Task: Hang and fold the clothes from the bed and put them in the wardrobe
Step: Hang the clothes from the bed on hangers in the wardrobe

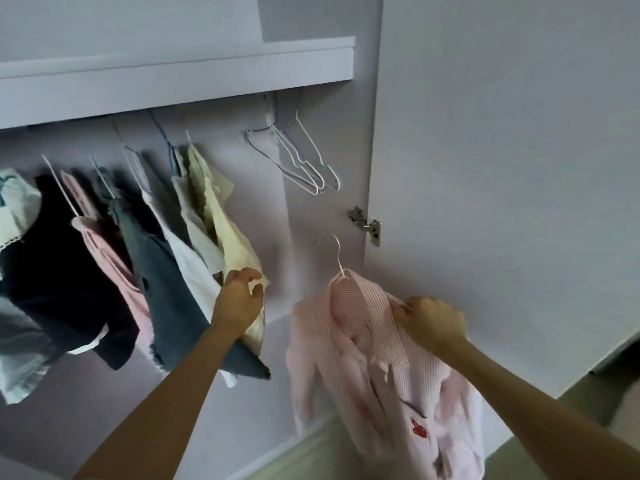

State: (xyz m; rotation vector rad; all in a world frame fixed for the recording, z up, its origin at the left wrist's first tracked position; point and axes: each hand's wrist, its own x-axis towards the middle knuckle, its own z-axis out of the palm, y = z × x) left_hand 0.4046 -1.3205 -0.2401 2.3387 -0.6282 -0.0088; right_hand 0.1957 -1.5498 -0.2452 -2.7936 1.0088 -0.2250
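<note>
A pink striped shirt [367,368] with a small red emblem hangs on a white wire hanger [337,258], low in front of the open wardrobe. My right hand [429,322] grips the shirt at its collar and shoulder and holds it up. My left hand [240,296] pinches the lower edge of a cream garment [221,216], the rightmost of the clothes hanging on the rail. Left of it hang a white top, a grey-blue piece [166,289], a pink one [107,258] and a dark one [59,271].
Several empty wire hangers [301,161] hang at the right end of the rail, above a gap beside the cream garment. A shelf [173,74] runs over the rail. The open wardrobe door [502,168] stands at the right with a metal hinge [365,221].
</note>
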